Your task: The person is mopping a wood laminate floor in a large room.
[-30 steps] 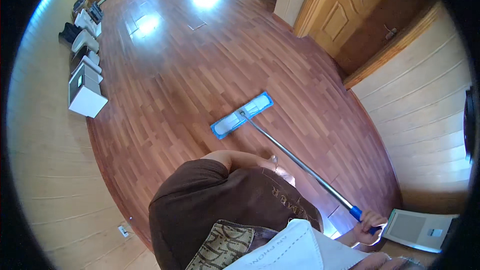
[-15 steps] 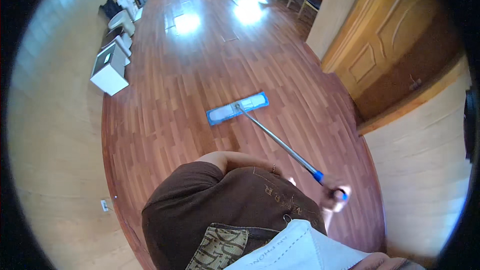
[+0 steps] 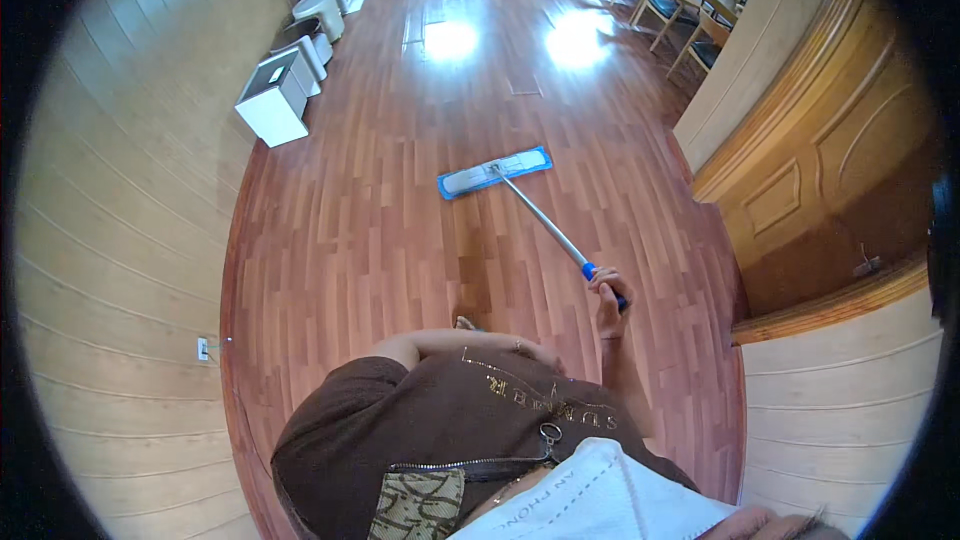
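My right hand (image 3: 609, 296) is closed around the blue grip at the top of a flat mop's metal pole (image 3: 552, 227). At the pole's far end, the wide mop head (image 3: 495, 172), white-topped with a blue fringe, lies flat on the wood floor ahead of me. My left forearm bends across the front of my brown shirt (image 3: 370, 430). Only a little of my left hand (image 3: 543, 353) shows beyond a bracelet, and its fingers are hidden behind the shirt.
Along the left wall stand a white cabinet (image 3: 275, 100), bins and other items. A wooden door (image 3: 800, 190) is set in the right wall. Farther back on the right, chairs (image 3: 660, 5) line a long table. One foot (image 3: 465, 322) shows on the floor before me.
The mop has moved forward along the floor, and my right hand has gone forward with the grip. The whole view has shifted, with more of the room's far end showing.
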The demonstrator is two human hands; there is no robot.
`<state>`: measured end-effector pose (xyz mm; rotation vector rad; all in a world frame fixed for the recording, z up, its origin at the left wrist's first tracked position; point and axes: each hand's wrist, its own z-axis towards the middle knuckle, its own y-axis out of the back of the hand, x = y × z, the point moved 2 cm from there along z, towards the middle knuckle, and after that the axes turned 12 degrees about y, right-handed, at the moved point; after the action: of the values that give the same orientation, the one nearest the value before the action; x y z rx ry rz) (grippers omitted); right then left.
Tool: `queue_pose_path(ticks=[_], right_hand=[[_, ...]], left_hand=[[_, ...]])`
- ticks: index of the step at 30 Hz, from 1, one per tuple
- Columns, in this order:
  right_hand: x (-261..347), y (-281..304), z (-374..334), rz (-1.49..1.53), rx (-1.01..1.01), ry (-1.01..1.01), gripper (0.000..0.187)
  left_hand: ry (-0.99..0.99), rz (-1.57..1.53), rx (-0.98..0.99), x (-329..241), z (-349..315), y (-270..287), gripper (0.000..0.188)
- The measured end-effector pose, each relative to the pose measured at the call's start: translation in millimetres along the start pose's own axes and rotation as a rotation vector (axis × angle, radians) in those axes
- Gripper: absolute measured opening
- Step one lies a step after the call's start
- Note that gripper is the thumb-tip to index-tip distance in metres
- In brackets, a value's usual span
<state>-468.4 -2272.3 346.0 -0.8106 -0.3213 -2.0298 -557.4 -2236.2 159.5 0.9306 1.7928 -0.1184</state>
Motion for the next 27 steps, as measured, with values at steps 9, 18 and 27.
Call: queue_pose_path(ticks=[9,18,27], right_hand=[[88,-25,71,-0.066,-0.019,0.159,0.006],[62,-104,145,0.077,0.121,0.535,0.023],[13,-171,206,0.105,0.141,0.519,0.031]], left_hand=[[-0.054,0.075,-0.055,55,-4,81,0.037],[-0.021,0.164,-0.157,140,-62,203,0.033],[-0.299,0.260,-0.971,-64,-363,273,0.024]])
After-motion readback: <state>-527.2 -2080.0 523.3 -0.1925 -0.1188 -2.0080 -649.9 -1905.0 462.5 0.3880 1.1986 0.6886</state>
